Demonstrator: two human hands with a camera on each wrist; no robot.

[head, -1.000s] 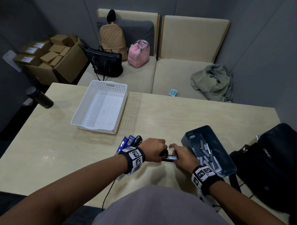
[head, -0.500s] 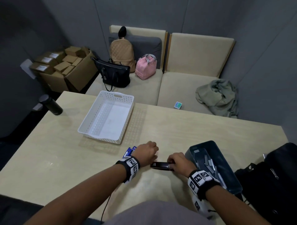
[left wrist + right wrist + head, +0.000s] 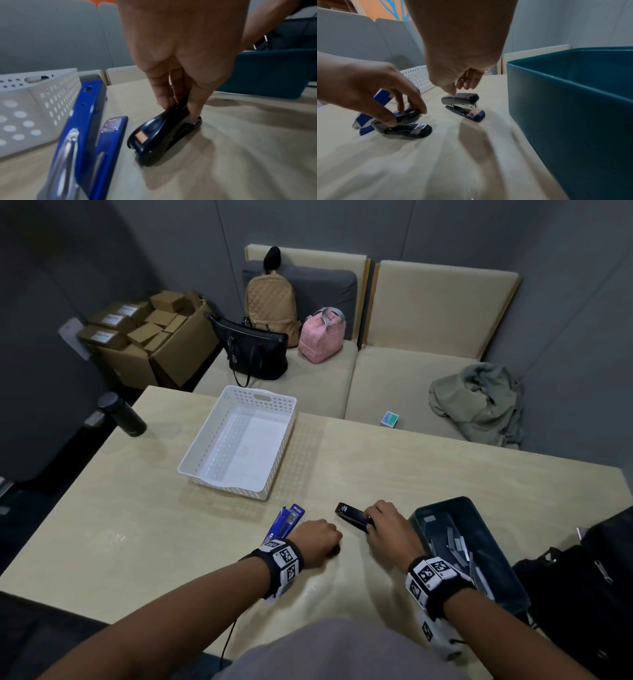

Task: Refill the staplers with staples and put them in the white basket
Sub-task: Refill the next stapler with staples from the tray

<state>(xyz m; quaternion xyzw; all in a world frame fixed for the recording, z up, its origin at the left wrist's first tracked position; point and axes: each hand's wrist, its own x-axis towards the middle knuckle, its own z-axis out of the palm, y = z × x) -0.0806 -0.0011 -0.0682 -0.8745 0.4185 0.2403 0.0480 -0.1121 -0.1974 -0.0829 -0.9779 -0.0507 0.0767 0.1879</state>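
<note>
We have two small black staplers in hand on the table (image 3: 428,470), and the white basket (image 3: 205,453) further back holds nothing yet, so no stapler has been delivered.

Our left hand (image 3: 317,539) curls down over the nearer black stapler (image 3: 164,136), its fingers (image 3: 163,97) pinching the stapler's top arm from both sides near the rear. In the right wrist view this stapler stands on its base with the top slightly raised; we cannot tell whether it is loaded.

Our right hand (image 3: 387,525) reaches to the second black stapler (image 3: 462,105), which sits just beside the dark teal bin (image 3: 507,546). Its fingers (image 3: 452,88) are bent, with the thumb tip touching the rear of the stapler's top; whether the other fingers grip it we cannot tell. This one looks closed, so we judge it the likelier to be refilled and ready for the basket.

A blue stapler (image 3: 89,121) lies opened out flat to the left, between the basket and our left hand, apparently waiting for staples. Strips of staples (image 3: 455,546) lie in the teal bin.

Most of the task remains: loading what is unfilled, then carrying all three across to the basket.
</note>
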